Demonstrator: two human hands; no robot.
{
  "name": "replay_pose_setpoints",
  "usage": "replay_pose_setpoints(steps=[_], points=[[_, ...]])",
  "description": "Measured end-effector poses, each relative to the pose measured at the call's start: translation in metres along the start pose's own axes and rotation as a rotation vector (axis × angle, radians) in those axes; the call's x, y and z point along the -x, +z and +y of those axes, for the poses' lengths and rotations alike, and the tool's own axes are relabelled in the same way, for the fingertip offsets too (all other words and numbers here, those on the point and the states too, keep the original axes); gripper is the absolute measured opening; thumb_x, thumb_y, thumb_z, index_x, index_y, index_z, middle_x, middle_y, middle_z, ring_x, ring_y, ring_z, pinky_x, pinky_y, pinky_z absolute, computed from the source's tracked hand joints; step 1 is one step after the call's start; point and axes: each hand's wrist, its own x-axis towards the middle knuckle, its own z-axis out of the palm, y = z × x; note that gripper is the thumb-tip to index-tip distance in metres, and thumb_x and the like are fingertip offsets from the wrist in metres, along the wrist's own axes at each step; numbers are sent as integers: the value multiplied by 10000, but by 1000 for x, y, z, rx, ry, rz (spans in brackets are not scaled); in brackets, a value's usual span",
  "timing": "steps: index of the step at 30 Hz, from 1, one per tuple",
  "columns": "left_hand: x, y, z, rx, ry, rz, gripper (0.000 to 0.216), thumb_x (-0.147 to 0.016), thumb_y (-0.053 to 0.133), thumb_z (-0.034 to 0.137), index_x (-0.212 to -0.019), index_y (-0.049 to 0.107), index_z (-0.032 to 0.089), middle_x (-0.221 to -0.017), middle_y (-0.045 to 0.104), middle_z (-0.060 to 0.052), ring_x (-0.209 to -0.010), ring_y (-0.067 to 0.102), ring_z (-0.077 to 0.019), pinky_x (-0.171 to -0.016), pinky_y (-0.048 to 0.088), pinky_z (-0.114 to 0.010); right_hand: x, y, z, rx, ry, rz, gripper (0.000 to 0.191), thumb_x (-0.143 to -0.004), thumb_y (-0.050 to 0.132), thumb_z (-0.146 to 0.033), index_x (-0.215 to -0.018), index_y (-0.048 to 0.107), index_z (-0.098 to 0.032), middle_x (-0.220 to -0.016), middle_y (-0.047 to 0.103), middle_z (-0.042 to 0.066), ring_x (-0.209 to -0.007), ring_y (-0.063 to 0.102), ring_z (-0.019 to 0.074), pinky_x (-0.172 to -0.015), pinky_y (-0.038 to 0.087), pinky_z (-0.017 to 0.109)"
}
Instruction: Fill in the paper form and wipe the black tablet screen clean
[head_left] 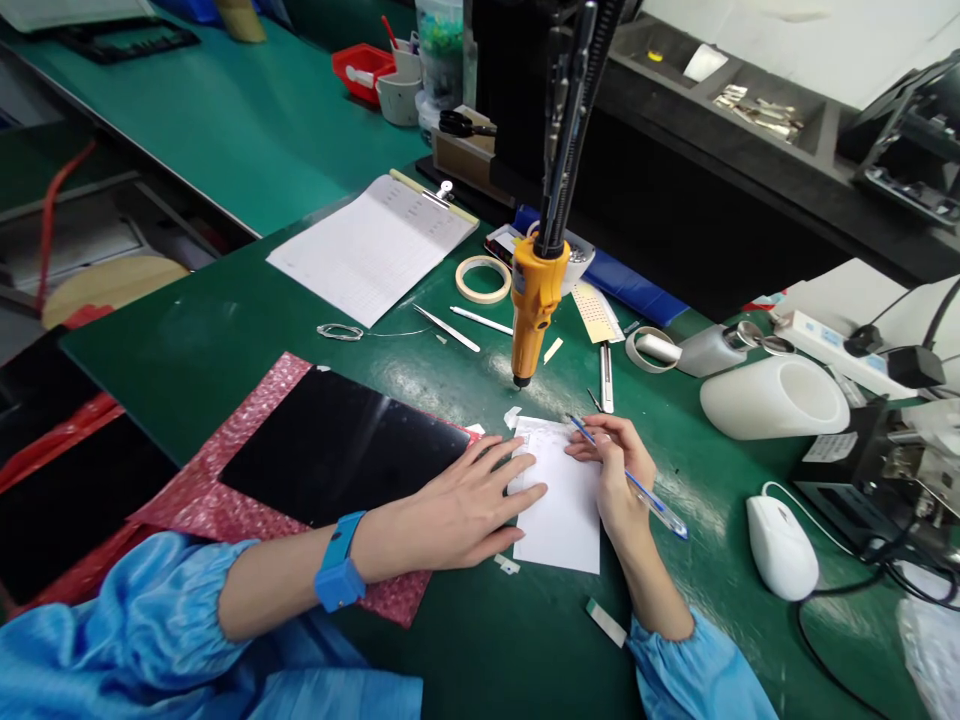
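Note:
My left hand lies flat with its fingers spread, the fingertips resting on the left edge of a small white sheet of paper. Under that hand and wrist is a dark flat panel on pink bubble wrap. A blue ballpoint pen is gripped in my right hand, its tip near the top right of the sheet. Faint writing shows along the sheet's upper part. An orange electric screwdriver hangs above and beyond the paper, apart from both hands.
Behind the paper lie tweezers, a roll of tape, a utility knife and a clipboard with papers. To the right are a white mouse, a white roll and a power strip. A small strip lies near my right sleeve.

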Motion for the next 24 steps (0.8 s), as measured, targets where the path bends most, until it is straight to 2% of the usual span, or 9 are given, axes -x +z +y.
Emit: replay_pose_setpoints(steps=[7,12,15,19,24], points=[[1,1,-1,-9,-28,-5,467,-1152,643,393,-1543,589,144,-1498,625,-198,-1490,529,-404,-1232,476,-601,2,1,-2,-5,58,-67,268,-837,645,-422,-979,741,-215,-795,806,35,-593,764,189,-559,630,288],[4,4,-1,-14,-52,-67,543,-1137,683,432,-1597,569,166,-1679,504,-221,-1548,494,-407,-1246,472,-597,3,-1,-1,16,31,-120,281,-882,620,-425,-941,796,-214,-832,833,57,-631,784,194,-594,647,297],[5,5,-1,-35,-55,-82,560,-1143,673,461,-1609,559,171,-1749,428,-225,-1582,465,-406,-1255,458,-610,3,-1,2,6,29,-101,305,-926,663,-487,-927,800,-215,-819,830,57,-612,777,185,-582,640,284],[7,10,1,-33,-66,-55,543,-1154,648,468,-1601,558,172,-1761,411,-230,-1597,452,-396,-1283,416,-615,2,1,4,7,37,-73,433,-962,715,-639,-897,778,-215,-789,811,58,-593,766,185,-562,633,285],[7,9,1,-47,-67,-42,531,-1157,638,480,-1591,562,184,-1734,446,-226,-1573,472,-394,-1268,411,-602,1,2,2,38,17,-20,538,-874,852,-715,-776,657,-224,-602,685,6,-484,657,157,-493,564,264]])
